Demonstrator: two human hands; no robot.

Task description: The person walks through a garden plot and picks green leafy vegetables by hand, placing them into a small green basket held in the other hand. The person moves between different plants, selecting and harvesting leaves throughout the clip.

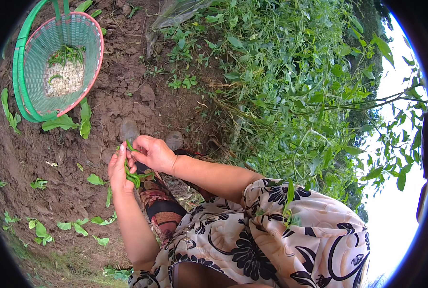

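Observation:
My left hand (117,172) holds a small bunch of green chili peppers (132,178) against its palm, their curved ends sticking out beside the wrist. The thumb and fingertips of my right hand (155,154) pinch one green chili pepper (130,145) at the top of the bunch. Both hands meet in front of my knees, the fingers close together and partly hiding the peppers. Beyond them, at the upper left, stands a green woven plastic basket (88,59) with a pink rim and a tall green handle. More green chili peppers (68,55) lie on its pale woven bottom.
Dense green pepper plants (271,72) fill the right side, and a leafy branch (376,102) reaches across there. Clear plastic sheeting (179,12) lies at the top. Leafy seedlings (41,232) dot the brown soil (73,151). My shoes (174,140) rest on the soil.

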